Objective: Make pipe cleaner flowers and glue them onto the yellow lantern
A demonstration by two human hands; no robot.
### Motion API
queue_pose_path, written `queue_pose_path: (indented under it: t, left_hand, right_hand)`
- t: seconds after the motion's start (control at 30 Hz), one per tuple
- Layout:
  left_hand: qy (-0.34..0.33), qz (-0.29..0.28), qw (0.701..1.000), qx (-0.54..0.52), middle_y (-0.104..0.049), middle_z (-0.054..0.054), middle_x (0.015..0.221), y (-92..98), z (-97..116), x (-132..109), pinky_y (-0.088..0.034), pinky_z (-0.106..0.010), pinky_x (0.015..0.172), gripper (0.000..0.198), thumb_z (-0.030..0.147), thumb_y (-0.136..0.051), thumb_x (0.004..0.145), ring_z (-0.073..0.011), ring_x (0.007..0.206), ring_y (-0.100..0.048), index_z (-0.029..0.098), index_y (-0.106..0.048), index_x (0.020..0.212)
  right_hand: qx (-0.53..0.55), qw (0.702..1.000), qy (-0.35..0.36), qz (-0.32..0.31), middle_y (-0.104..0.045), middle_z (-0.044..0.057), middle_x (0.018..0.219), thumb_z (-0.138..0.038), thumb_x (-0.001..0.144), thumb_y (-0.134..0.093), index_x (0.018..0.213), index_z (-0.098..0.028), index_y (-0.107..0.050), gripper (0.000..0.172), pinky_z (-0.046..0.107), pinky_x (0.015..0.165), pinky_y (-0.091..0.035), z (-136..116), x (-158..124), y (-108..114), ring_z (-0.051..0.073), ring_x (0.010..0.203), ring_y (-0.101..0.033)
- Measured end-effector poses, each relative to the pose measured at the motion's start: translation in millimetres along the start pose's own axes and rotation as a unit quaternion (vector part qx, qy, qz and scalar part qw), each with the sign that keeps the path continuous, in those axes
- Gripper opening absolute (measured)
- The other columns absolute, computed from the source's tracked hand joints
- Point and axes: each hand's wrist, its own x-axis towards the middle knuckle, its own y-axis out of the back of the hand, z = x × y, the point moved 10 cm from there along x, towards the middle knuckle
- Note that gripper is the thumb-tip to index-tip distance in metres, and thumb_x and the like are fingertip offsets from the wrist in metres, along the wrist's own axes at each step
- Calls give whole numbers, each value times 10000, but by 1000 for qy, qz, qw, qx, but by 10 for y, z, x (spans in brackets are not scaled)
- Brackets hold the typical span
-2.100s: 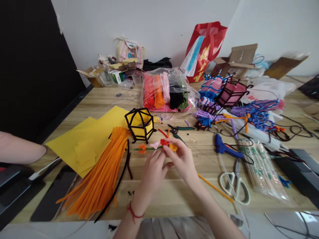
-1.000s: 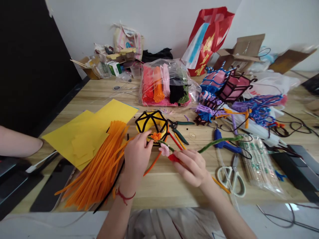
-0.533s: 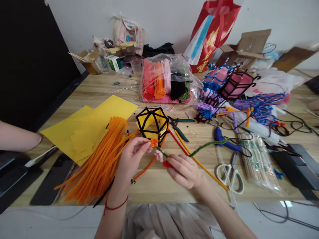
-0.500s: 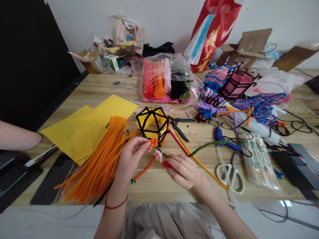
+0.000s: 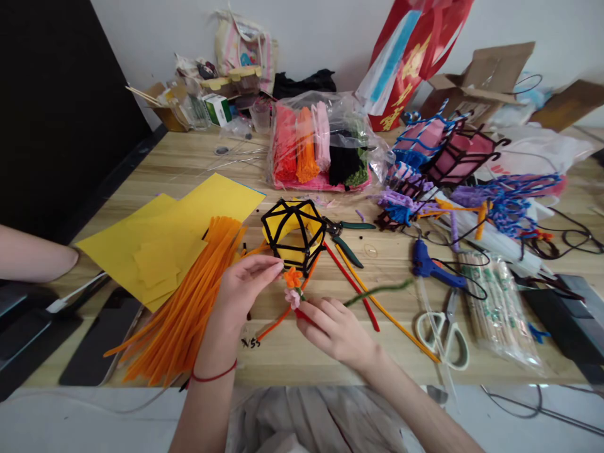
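Observation:
My right hand (image 5: pixel 337 330) is closed round the green pipe cleaner stem (image 5: pixel 377 292), whose long end sticks out to the right. At its near end sit an orange flower (image 5: pixel 292 277) and a pink flower (image 5: pixel 292 298); a bit of red shows under my fingers. My left hand (image 5: pixel 245 286) has thumb and fingertips pinched together just left of the orange flower, apart from it; anything between them is too small to make out. Behind the flowers stands a yellow lantern with black pipe cleaner ribs (image 5: pixel 295 234).
Orange pipe cleaners (image 5: pixel 184 314) and yellow sheets (image 5: pixel 189 226) lie left. Green-handled pliers (image 5: pixel 346 242), a blue glue gun (image 5: pixel 431 264), scissors (image 5: pixel 446 333) and bagged sticks (image 5: pixel 495 308) lie right. Bagged pipe cleaners (image 5: pixel 321 145) sit behind. Another person's arm (image 5: pixel 35 255) rests at far left.
My left fingertips have come off the orange flower. My right hand has moved slightly left with the stem, and the orange and pink flowers now sit closer together. The view has shifted a little.

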Motion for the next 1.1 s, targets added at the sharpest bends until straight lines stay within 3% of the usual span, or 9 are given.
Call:
queue_pose_path:
  t: [0.13,0.2,0.27,0.4,0.57,0.67,0.83,0.97,1.1]
  left_hand:
    - [-31,2,999,32,-784,-40,824,14,159,14,-590,-260,809,165,287,-848,657,-164,797,-729,191,-770,766]
    - [-46,1,998,46,-785,-32,828,-12,217,13,-587,-258,813,121,268,-830,679,-163,801,-729,202,-773,763]
    - [-67,-7,996,62,-785,-24,830,-69,269,4,-592,-256,799,84,264,-804,713,-163,797,-731,214,-774,774]
    - [-117,-5,988,101,-784,-22,868,-126,358,-22,-596,-249,787,78,269,-776,764,-161,821,-732,223,-774,826]
    - [-155,54,977,132,-768,-23,874,83,432,14,-585,-273,794,148,311,-732,845,-156,805,-722,219,-749,960]
    - [-258,70,932,243,-733,-30,950,126,637,14,-559,-273,805,104,283,-666,910,-155,886,-690,228,-742,954]
    - [-380,-20,844,377,-678,-60,1109,-137,790,-17,-526,-349,957,108,218,-614,937,-196,1073,-641,218,-683,1020]
    - [-384,-63,829,401,-704,-58,1068,-243,750,-11,-517,-369,971,97,201,-601,932,-209,1059,-648,220,-633,1022]
    - [-376,-62,834,399,-700,-45,998,-251,698,2,-534,-332,896,149,162,-595,922,-190,978,-658,217,-604,1060]
  right_hand:
    - [93,979,-164,73,-625,188,1207,-532,929,-612,1150,-187,-525,418,393,773,-638,214,43,154,263,1051,-696]
    - [101,959,-229,132,-570,177,1257,-395,921,-668,1259,-209,-459,438,436,891,-623,305,84,234,272,1167,-646]
    - [91,949,-271,131,-555,186,1289,-261,919,-661,1372,-201,-400,527,476,977,-586,375,174,176,287,1252,-591]
    - [80,947,-297,95,-657,161,1173,-111,960,-480,1299,-200,-519,353,433,919,-603,508,351,-14,266,1116,-663]
    - [168,924,-337,65,-734,90,930,-124,958,-471,1232,-187,-584,303,324,760,-619,691,398,-137,213,849,-726]
    - [231,896,-377,39,-726,31,786,-127,956,-480,1272,-187,-552,330,271,658,-609,760,397,-228,182,718,-722]
    - [242,891,-384,37,-739,24,774,-134,941,-502,1243,-197,-562,314,258,580,-603,794,458,-284,177,632,-721]
    - [222,895,-384,43,-742,9,720,-127,924,-537,1212,-215,-587,305,291,621,-622,829,480,-279,195,620,-736]
    - [304,861,-405,56,-753,8,713,-128,936,-527,1174,-221,-581,261,290,639,-642,883,452,-322,194,633,-761]
